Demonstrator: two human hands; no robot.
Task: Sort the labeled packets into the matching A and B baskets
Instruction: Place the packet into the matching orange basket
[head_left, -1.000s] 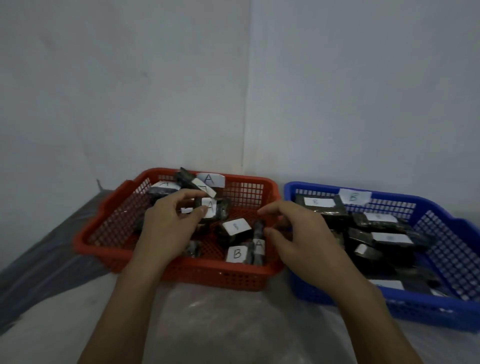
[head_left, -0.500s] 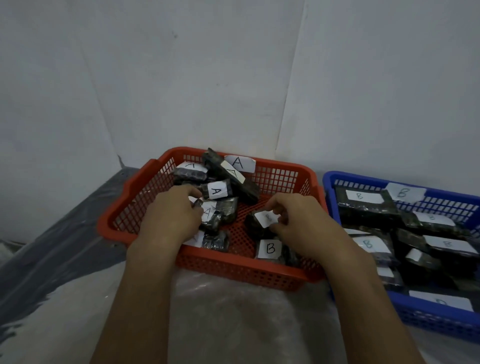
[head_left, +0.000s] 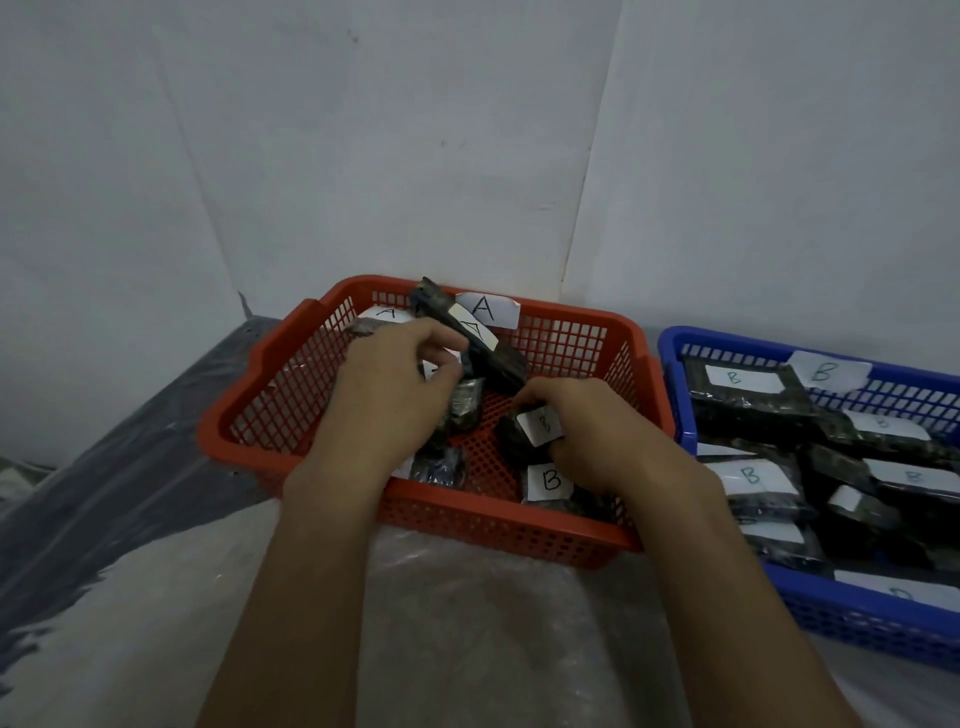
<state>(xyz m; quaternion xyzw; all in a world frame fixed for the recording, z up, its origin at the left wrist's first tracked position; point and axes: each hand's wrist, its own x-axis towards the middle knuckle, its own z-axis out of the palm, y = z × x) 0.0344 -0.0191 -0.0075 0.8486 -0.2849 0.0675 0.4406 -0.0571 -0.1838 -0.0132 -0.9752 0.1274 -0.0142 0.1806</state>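
The red basket (head_left: 576, 540) carries an A tag on its back wall and holds several dark packets with white labels. My right hand (head_left: 597, 441) is inside it, fingers closed on a dark B packet (head_left: 524, 434). Another B packet (head_left: 550, 480) lies flat by the front wall, just below that hand. My left hand (head_left: 389, 400) is over the basket's left half, fingers curled on a small packet with a white label that the hand mostly hides. An A packet (head_left: 470, 338) leans against the back wall. The blue basket (head_left: 852, 629), tagged B, holds several B packets.
Both baskets stand side by side in a corner of white walls. A crinkled clear plastic sheet (head_left: 467, 623) covers the surface in front of them, over a dark grey layer at the left (head_left: 104, 467).
The view has moved closer to the red basket. My right hand has closed on the B packet and tilted it up. My left hand has shifted slightly among the A packets.
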